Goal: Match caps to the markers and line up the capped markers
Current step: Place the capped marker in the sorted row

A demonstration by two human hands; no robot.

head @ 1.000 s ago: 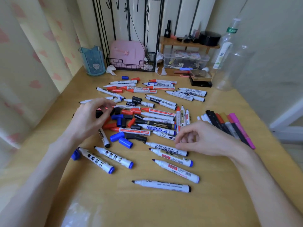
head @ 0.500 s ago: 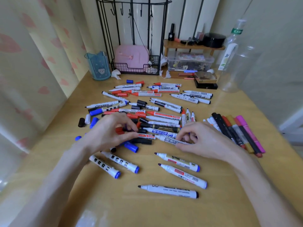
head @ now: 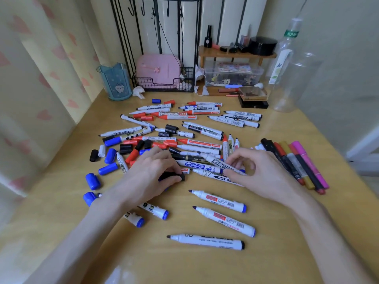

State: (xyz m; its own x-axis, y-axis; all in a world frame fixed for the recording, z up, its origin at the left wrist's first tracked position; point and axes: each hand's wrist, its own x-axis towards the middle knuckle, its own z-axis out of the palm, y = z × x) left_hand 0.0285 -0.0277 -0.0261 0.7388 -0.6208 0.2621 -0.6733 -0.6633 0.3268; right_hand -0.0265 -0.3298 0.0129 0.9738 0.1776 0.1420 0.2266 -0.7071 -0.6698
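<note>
Now, palm-down left hand (head: 149,178) around black cap (head: 178,177), right hand (head: 261,173) in pinch on white marker (head: 220,161).

Soft, even daylight — faint glare on the near table (head: 205,267), wide-angle bending and blur toward the edges.

A pink case (head: 158,68) sits in the wire rack (head: 164,84); a blue cup (head: 115,83) stands left of it, a clear box (head: 233,76) right.
</note>
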